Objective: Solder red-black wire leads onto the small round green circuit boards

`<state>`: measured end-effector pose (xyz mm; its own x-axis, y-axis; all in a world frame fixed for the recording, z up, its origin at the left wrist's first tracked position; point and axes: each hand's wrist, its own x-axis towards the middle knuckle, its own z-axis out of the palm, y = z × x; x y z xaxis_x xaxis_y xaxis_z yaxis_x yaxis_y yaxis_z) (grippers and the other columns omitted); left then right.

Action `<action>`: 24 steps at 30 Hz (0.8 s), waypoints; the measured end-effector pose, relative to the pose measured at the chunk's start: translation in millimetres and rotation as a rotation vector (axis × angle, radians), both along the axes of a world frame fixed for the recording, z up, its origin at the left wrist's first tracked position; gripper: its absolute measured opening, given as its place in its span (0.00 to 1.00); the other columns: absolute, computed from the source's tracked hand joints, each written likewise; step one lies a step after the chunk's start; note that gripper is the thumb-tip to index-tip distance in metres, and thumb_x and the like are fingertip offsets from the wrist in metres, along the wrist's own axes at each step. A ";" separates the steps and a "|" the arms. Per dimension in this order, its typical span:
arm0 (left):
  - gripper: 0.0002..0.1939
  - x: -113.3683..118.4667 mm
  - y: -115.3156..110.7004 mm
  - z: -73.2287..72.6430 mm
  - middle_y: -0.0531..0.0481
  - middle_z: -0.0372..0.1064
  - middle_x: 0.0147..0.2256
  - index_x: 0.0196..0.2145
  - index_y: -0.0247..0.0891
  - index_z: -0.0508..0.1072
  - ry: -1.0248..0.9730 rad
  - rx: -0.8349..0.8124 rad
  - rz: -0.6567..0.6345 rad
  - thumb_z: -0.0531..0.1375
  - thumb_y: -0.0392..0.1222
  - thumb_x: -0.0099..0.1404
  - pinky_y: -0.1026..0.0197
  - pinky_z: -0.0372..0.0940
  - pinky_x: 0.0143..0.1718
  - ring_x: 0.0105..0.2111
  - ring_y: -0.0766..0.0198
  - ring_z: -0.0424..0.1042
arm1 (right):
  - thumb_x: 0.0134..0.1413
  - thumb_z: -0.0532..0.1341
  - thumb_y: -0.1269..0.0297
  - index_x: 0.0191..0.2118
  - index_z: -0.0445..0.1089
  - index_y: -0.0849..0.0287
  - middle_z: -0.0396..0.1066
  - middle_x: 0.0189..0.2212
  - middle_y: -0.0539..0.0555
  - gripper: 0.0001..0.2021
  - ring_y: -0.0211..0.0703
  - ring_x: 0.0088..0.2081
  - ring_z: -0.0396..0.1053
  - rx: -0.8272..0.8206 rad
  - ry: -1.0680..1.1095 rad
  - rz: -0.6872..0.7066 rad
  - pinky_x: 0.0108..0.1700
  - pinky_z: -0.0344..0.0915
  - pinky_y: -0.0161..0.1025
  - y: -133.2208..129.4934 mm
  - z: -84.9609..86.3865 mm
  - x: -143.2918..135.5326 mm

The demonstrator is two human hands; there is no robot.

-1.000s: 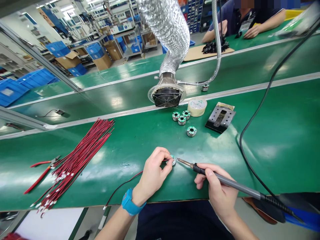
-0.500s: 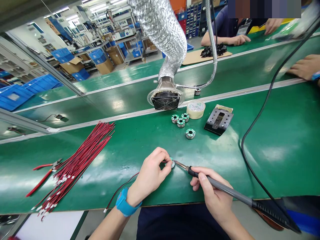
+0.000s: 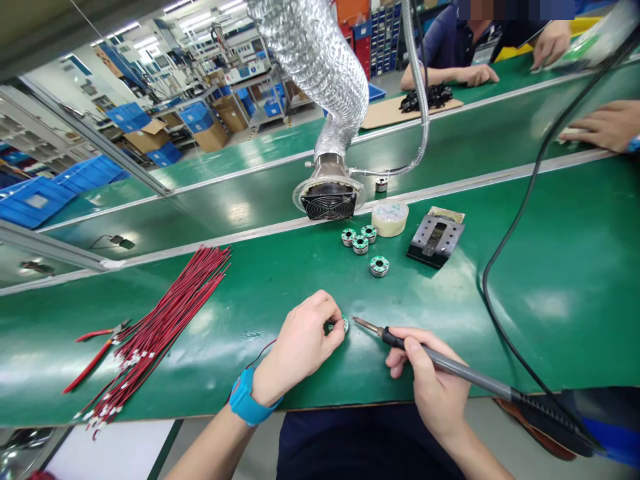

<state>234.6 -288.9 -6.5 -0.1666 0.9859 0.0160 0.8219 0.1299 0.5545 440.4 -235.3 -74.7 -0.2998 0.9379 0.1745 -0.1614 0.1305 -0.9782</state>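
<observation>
My right hand (image 3: 433, 373) is closed round the grip of a soldering iron (image 3: 457, 367). The iron's tip points left, a short gap from a small round part with a green circuit board (image 3: 346, 325) on the bench. My left hand (image 3: 311, 327) pinches at that part, its fingertips covering much of it. A thin red wire (image 3: 264, 349) runs from under this hand toward the blue wristband (image 3: 250, 398); its end at the fingers is hidden. Behind the hands stands a similar round part (image 3: 379, 267), with several more (image 3: 360, 245) grouped farther back.
Red wires with white connectors (image 3: 170, 320) lie in a bundle at left, beside red-handled cutters (image 3: 95, 357). A tape roll (image 3: 390, 219), a metal stand (image 3: 436, 238) and a fume duct (image 3: 330, 193) are at the back. A black cable (image 3: 515, 233) crosses at right. Other people's hands (image 3: 607, 127) show beyond.
The soldering iron's tip has drawn back to the right, away from the round part. My left hand still pinches at the part. The view has shifted slightly.
</observation>
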 end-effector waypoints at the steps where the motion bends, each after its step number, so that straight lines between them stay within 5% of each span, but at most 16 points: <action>1: 0.07 0.1 0.6 1.3 0.51 0.68 0.37 0.32 0.39 0.71 0.014 -0.009 -0.003 0.59 0.32 0.69 0.61 0.59 0.31 0.31 0.65 0.65 | 0.73 0.60 0.60 0.44 0.80 0.56 0.76 0.23 0.47 0.11 0.35 0.20 0.73 -0.009 0.017 -0.016 0.24 0.72 0.31 0.3 0.3 -0.2; 9: 0.07 2.0 4.4 5.6 0.51 0.69 0.36 0.32 0.40 0.70 0.077 -0.018 -0.005 0.59 0.32 0.68 0.60 0.59 0.32 0.30 0.64 0.66 | 0.73 0.59 0.60 0.45 0.79 0.59 0.76 0.23 0.49 0.12 0.37 0.20 0.73 0.016 -0.019 -0.013 0.24 0.73 0.32 -1.2 -1.7 -0.6; 12: 0.08 1.4 2.9 1.3 0.51 0.69 0.34 0.31 0.40 0.70 0.103 0.003 -0.010 0.60 0.31 0.67 0.59 0.61 0.34 0.32 0.62 0.68 | 0.73 0.59 0.64 0.48 0.78 0.57 0.77 0.25 0.48 0.10 0.36 0.21 0.74 0.256 -0.145 -0.026 0.26 0.73 0.32 10.6 1.2 0.4; 17: 0.09 -0.3 4.6 -4.7 0.51 0.69 0.33 0.29 0.41 0.68 0.135 0.037 -0.003 0.59 0.29 0.64 0.59 0.60 0.33 0.32 0.61 0.70 | 0.70 0.60 0.71 0.57 0.78 0.55 0.81 0.38 0.55 0.15 0.39 0.31 0.79 0.943 -0.405 -0.067 0.34 0.75 0.33 65.4 15.0 -2.7; 24: 0.08 0.0 3.9 1.8 0.52 0.70 0.35 0.31 0.40 0.70 0.059 0.014 -0.027 0.60 0.29 0.64 0.59 0.61 0.35 0.32 0.62 0.69 | 0.74 0.55 0.65 0.62 0.74 0.55 0.76 0.47 0.60 0.18 0.44 0.38 0.78 0.987 -0.694 -0.162 0.40 0.73 0.38 116.3 18.2 -27.4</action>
